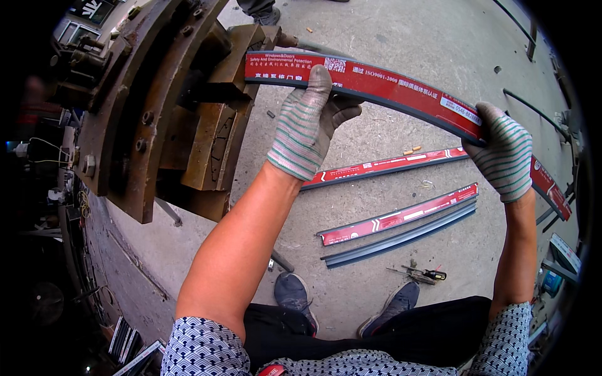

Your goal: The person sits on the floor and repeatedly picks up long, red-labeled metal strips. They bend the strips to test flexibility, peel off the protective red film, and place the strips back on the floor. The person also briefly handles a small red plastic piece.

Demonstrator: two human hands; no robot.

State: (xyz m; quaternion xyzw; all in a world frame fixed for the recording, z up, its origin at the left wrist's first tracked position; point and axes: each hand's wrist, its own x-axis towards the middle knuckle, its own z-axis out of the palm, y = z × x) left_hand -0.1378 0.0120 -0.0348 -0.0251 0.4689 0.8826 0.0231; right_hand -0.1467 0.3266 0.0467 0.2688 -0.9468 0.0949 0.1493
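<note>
A long window-frame profile (395, 86), dark grey with red printed film along its face, is held up across the upper middle. My gloved left hand (304, 125) grips it near its left end, thumb over the red face and fingers behind. Farther along, my gloved right hand (505, 150) is closed around the profile, and its far end sticks out beyond that hand. The left end lies close beside the rusty brown jaws of a heavy machine (207, 141); whether it touches them I cannot tell.
On the concrete floor lie a red-faced profile (389, 168), a shorter one (401, 216) and a bare grey one (401, 235). A screwdriver (433, 274) and other small tools rest near my right shoe (392, 307). Another person's shoe (268, 16) shows at the top.
</note>
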